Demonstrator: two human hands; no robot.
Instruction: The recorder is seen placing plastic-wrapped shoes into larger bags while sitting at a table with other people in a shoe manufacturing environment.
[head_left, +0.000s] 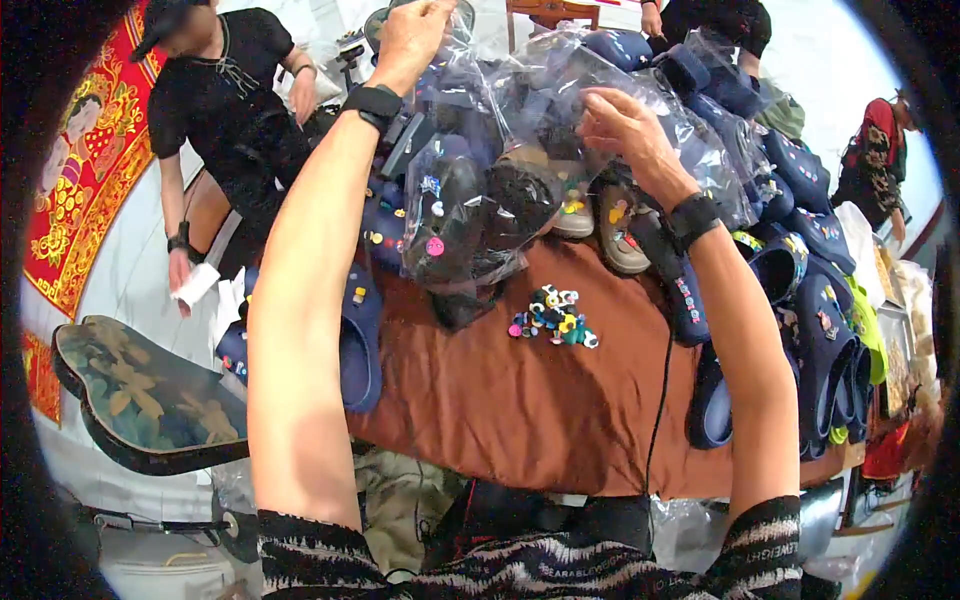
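My left hand (412,45) is raised at the far side of the table, its fingers pinched on a clear plastic bag (478,75). To the right, my right hand (632,140) has its fingers curled and closed on the crinkled clear plastic too; the exact grip is partly hidden. Below and between my hands lie black clogs (450,215) in clear wrapping, with a pink and a blue charm on them. Beige-soled clogs (622,230) with colourful charms sit under my right hand. A small pile of loose shoe charms (553,318) rests on the brown cloth (560,420).
Navy clogs (825,320) are heaped along the right side, and another navy clog (362,345) stands beside my left forearm. A dark cable (660,410) crosses the cloth. A padded stool (150,390) is at the left. Other people (230,110) are around the table.
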